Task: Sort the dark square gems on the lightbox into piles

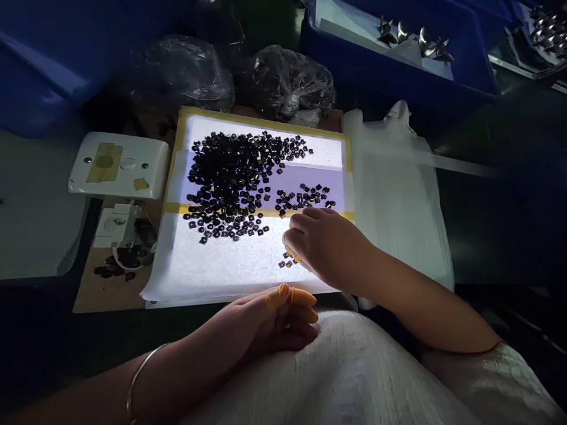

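Note:
A lit white light panel [212, 265] with a yellow taped border holds many small dark button-like parts [225, 165], heaped at its upper left. A smaller cluster of these parts [305, 198] lies right of the heap. My right hand [328, 245] is over the panel's lower right, fingers curled downward beside a few loose parts [284, 264]; its fingertips are mostly hidden. Below the panel's front edge, my left hand [287, 321] rests near my lap with curled fingers, yellow finger cots [303, 296] on some of them. What either hand holds, if anything, I cannot make out.
Left of the panel sits a white switch plate [119, 165], with wiring and dark bits below it. Clear plastic bags [292, 82] stand behind. White foam sheeting [398, 200] lies to the right. A blue bin [345, 53] with shiny metal pieces is at the back.

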`<state>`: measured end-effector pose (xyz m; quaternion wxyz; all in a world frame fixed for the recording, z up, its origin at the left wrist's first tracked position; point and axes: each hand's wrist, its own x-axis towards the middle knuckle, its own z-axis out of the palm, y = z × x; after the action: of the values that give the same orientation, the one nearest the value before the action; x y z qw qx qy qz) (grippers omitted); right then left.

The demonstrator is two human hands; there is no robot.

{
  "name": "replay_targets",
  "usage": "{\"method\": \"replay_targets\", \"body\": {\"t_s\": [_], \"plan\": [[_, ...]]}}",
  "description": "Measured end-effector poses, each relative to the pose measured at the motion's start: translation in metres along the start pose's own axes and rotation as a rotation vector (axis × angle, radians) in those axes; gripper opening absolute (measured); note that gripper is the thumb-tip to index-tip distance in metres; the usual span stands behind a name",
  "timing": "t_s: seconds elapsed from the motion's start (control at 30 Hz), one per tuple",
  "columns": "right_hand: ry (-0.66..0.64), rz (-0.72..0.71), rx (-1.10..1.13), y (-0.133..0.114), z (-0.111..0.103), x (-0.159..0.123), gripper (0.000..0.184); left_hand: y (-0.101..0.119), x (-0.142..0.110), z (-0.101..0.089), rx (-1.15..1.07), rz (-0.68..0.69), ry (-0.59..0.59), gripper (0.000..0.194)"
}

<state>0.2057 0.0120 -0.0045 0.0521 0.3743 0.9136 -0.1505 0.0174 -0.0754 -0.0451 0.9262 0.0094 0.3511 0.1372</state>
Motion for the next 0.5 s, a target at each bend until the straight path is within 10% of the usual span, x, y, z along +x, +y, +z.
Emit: {"method": "replay_targets", "body": {"t_s": [0.23, 0.5], "plan": [[-0.008, -0.113, 0.572, 0.006, -0.013, -0.026, 0.008, 0.012, -0.006, 0.01, -0.05, -0.048, 0.042, 0.039], [-0.05, 0.023, 0.026, -0.011, 0.0, -0.004, 0.016, 0.001, 0.0, 0.002, -0.051, 0.005, 0.015, 0.042]]}}
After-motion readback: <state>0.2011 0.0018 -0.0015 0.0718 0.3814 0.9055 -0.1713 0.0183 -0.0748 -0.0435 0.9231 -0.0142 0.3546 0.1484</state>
